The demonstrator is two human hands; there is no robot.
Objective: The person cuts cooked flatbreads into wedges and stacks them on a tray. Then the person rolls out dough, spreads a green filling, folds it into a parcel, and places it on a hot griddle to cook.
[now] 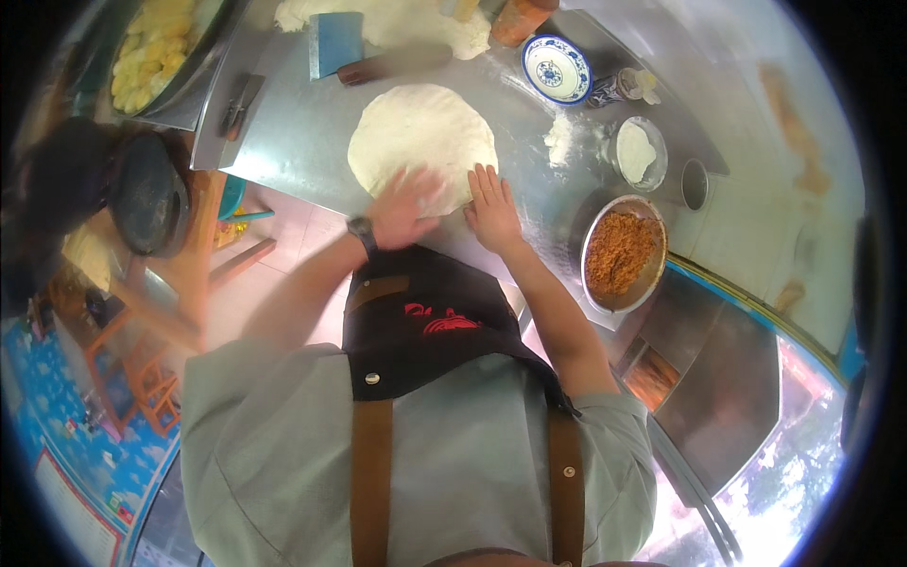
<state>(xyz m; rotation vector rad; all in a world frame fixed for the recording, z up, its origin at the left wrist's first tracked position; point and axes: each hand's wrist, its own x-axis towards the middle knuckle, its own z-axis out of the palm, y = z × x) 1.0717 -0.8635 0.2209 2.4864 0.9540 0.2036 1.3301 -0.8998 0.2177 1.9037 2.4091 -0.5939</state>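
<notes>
A round, flattened sheet of dough (425,135) lies on the steel worktop (283,142) in front of me. My left hand (405,205), blurred and with a dark watch at the wrist, is over the dough's near left edge with its fingers spread. Flat on the near right edge rests my right hand (492,209), its fingers extended and nearly together. Neither hand grips anything that I can see. Just beyond the dough is a rolling pin (397,64), partly blurred, beside a blue-bladed dough scraper (336,44).
A metal bowl of reddish-brown crumbly filling (620,255) stands at the right, near a bowl of flour (635,152), a metal cup (694,184) and a blue-and-white bowl (556,69). A knife (241,106) lies left. More dough (404,21) sits at the back.
</notes>
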